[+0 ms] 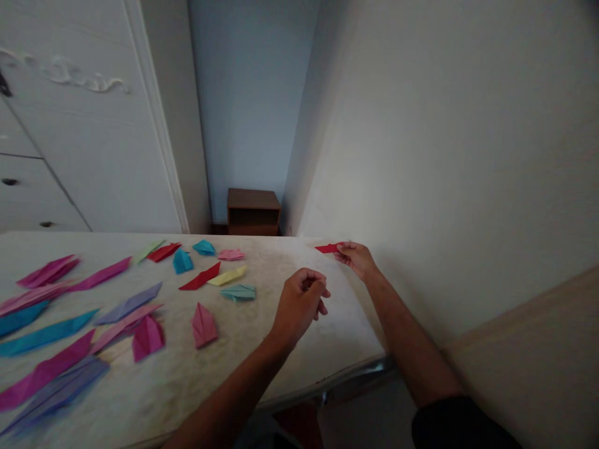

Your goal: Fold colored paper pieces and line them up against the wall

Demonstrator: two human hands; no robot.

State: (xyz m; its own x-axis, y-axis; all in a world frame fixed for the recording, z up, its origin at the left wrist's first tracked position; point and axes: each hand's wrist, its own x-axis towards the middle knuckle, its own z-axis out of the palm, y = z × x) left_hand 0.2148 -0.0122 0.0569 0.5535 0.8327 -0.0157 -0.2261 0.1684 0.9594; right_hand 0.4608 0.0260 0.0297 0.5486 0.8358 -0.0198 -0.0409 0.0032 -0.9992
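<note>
My right hand pinches one end of a red folded paper strip with a slanted tip, held over the far right part of the table. My left hand hovers nearer to me, its fingers curled in and thumb against the forefinger, with nothing visible between them. Left of it lie folded paper pieces: a teal one, a yellow strip, a red strip and a pink pointed piece.
More folded papers cover the table's left side, among them a blue strip, a magenta strip and a lilac strip. A white wall borders the right. Behind stand a white cabinet and a brown box shelf.
</note>
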